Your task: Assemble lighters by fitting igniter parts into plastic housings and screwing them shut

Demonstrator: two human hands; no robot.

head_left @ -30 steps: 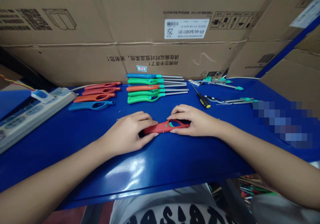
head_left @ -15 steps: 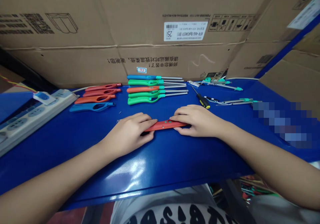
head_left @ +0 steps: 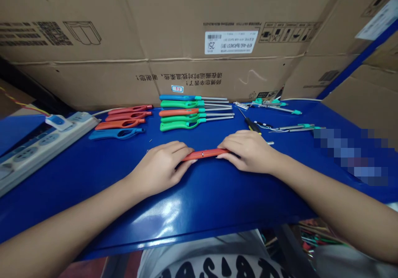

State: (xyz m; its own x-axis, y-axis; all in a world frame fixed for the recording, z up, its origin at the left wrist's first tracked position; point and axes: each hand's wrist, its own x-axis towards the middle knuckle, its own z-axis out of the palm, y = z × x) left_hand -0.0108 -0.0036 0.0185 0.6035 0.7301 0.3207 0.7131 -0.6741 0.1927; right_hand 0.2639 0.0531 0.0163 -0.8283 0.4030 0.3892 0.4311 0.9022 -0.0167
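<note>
Between my two hands, just above the blue table, is a red-orange lighter [head_left: 205, 153], seen along its narrow edge. My left hand [head_left: 164, 164] pinches its left end between thumb and fingers. Its right part is gripped by my right hand [head_left: 248, 151], whose fingers hide that end. A short metal tube tip [head_left: 270, 143] shows beyond my right hand. Behind the hands lies a stack of long-nosed lighters [head_left: 180, 124] in green, orange and blue. To their left are several lighter handle shells [head_left: 118, 134] in red, orange and blue, without metal tubes.
A screwdriver [head_left: 250, 124] lies behind my right hand. Metal tubes with teal parts and wires [head_left: 298, 127] lie at the back right. A white power strip [head_left: 40, 141] runs along the left. Cardboard [head_left: 174, 29] walls off the back of the blue table [head_left: 217, 203].
The lighter has been turned in my hands, so its narrow edge faces me and the green parts no longer show. A metal tube tip has come into view past my right hand.
</note>
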